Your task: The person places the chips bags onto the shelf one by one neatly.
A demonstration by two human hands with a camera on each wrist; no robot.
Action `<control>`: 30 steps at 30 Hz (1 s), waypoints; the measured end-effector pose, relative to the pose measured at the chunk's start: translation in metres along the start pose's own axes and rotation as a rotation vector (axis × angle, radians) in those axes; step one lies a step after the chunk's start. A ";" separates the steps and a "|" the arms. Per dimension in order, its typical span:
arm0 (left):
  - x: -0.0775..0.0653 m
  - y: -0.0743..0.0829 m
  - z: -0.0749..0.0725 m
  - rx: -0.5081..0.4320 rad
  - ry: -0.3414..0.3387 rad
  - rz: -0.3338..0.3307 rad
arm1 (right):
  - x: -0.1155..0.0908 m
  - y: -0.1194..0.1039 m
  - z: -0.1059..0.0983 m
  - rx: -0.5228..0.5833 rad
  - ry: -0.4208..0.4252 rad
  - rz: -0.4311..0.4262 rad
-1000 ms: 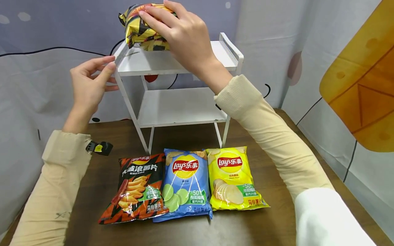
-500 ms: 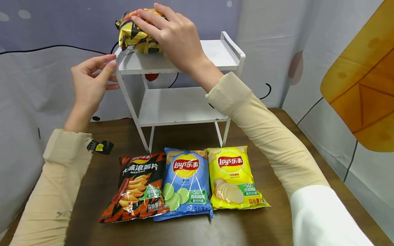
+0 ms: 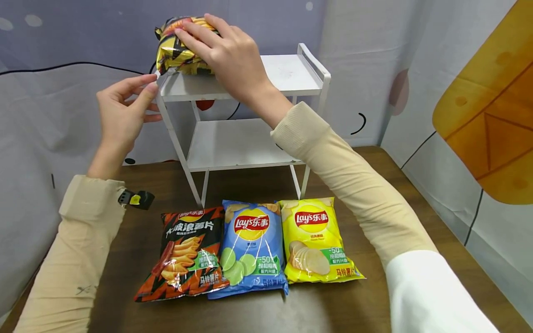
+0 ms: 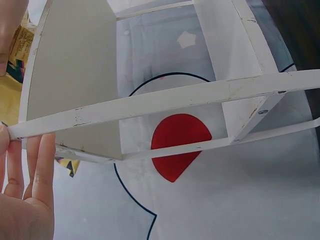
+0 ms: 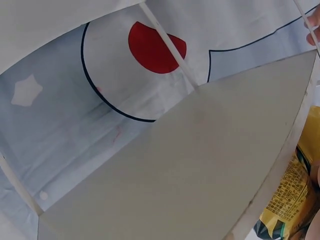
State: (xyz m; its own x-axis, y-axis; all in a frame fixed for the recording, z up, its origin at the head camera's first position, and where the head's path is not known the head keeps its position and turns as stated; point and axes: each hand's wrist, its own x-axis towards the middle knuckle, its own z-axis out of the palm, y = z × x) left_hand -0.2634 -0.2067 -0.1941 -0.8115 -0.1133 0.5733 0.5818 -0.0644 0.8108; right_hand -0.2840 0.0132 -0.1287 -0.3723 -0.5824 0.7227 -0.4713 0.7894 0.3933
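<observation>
In the head view my right hand (image 3: 235, 60) grips a yellow-and-black bag of chips (image 3: 176, 53) from above, fingers spread across its top. The bag is at the left end of the white rack's (image 3: 287, 74) top shelf, overlapping the shelf's left rail. My left hand (image 3: 122, 111) pinches the rack's front left corner between thumb and fingers. The left wrist view shows the left hand's fingers (image 4: 42, 165) behind the white post. In the right wrist view part of the chip bag (image 5: 285, 205) shows past the shelf edge; most of the right hand is out of frame.
Black-and-red (image 3: 185, 259), blue (image 3: 254, 245) and yellow (image 3: 318, 245) chip bags lie side by side on the brown table (image 3: 333, 310) in front of the rack. A lower shelf (image 3: 241, 143) sits beneath the top one. Patterned cloth (image 3: 362, 55) hangs behind and at the sides.
My right hand has moved left and down with the chip bag, toward the top shelf's left end. The left hand stays at the rack's corner. The bags on the table have not moved.
</observation>
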 end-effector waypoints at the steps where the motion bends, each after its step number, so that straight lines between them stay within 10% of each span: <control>1: 0.000 0.000 0.000 0.001 -0.001 0.001 | 0.000 -0.001 0.001 0.001 -0.001 0.001; 30: 0.000 0.001 -0.002 -0.003 0.022 -0.004 | -0.009 -0.019 0.010 0.053 -0.137 -0.067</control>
State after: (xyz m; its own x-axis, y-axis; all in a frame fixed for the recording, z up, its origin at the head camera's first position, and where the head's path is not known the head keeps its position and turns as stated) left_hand -0.2628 -0.2087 -0.1941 -0.8122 -0.1352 0.5675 0.5790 -0.0679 0.8125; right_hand -0.2797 0.0014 -0.1484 -0.4426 -0.6576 0.6097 -0.5392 0.7384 0.4050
